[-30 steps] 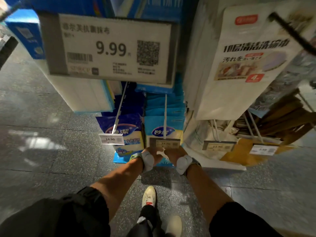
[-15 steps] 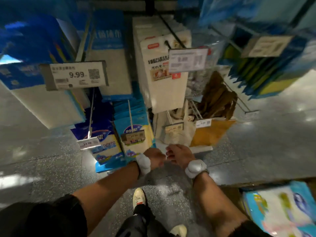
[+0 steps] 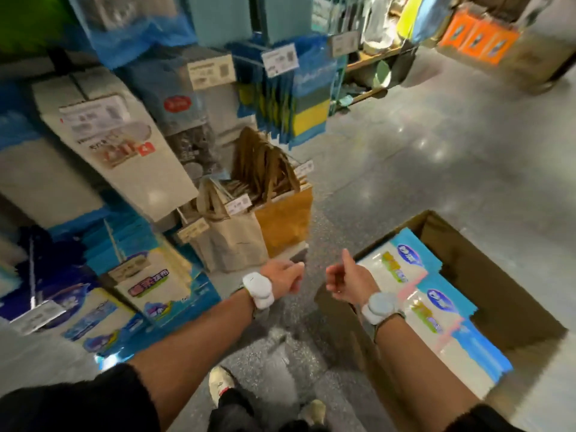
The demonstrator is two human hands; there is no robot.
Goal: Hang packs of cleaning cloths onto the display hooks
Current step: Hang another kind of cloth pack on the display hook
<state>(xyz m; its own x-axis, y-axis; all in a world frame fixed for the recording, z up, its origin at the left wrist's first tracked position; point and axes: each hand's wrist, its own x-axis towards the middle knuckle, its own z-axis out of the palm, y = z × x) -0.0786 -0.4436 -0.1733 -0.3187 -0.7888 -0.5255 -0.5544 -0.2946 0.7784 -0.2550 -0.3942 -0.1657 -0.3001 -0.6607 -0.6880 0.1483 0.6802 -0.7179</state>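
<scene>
Head view: left hand [image 3: 285, 277], right hand [image 3: 346, 280] loosely curled, empty; boxed cloth packs [image 3: 405, 269] just beside the right.

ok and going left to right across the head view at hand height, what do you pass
hung cloth packs → left hand → right hand → loose cloth packs → far right wall of the cardboard box they lie in
</scene>
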